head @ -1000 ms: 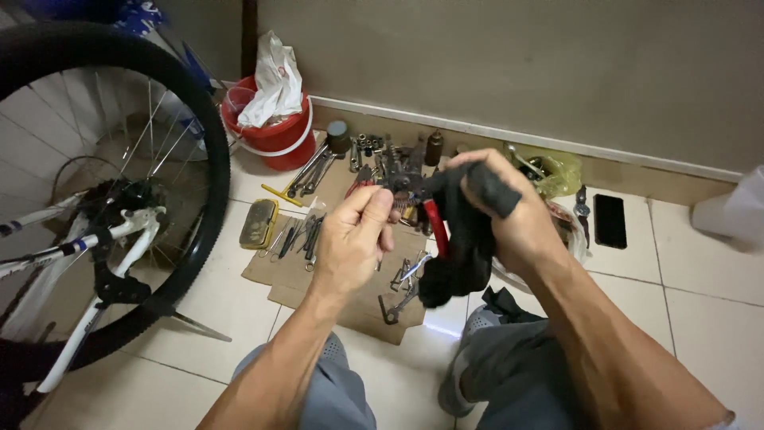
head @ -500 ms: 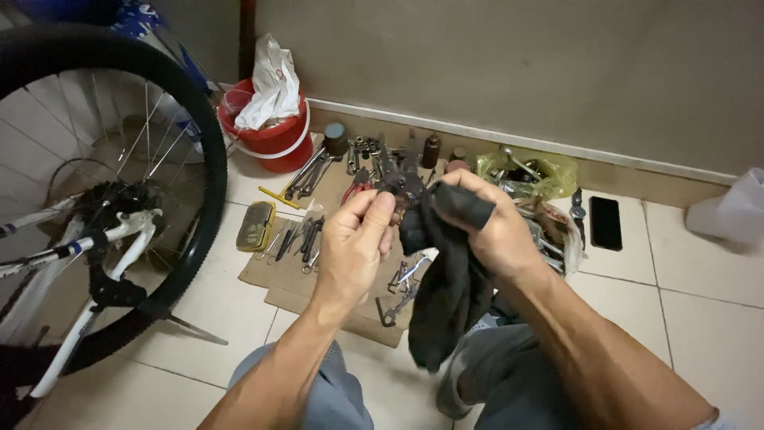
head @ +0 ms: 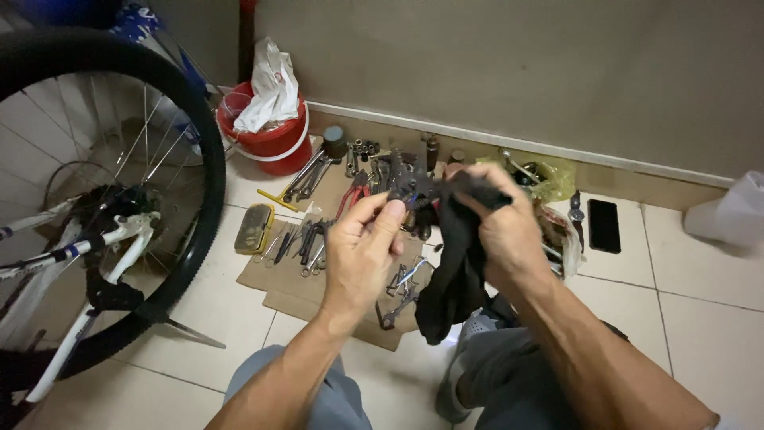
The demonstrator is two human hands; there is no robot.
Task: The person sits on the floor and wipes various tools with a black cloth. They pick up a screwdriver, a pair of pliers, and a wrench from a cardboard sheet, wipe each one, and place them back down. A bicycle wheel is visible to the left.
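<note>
My left hand (head: pixel 362 255) pinches a small dark metal bike part (head: pixel 407 181) between thumb and fingers, held up in front of me. My right hand (head: pixel 501 227) grips a black rag (head: pixel 454 275) that hangs down from it, and its fingers press the rag's top end against the part. Below both hands lies a piece of brown cardboard (head: pixel 263 275) on the tiled floor, covered with several wrenches, pliers and sockets (head: pixel 314 239). My knees in grey trousers show at the bottom of the view.
A bicycle rear wheel (head: pixel 203 143) with white frame tubes stands at left. A red bucket (head: pixel 274 143) holding a white plastic bag sits by the wall. A yellow bag of tools (head: pixel 549 175), a black phone (head: pixel 604 225) and a white bag (head: pixel 728 215) lie at right.
The rag, bunched in my right hand a second ago, now hangs loose. Both hands have stayed together on the part, with my right fingers shifted onto its top.
</note>
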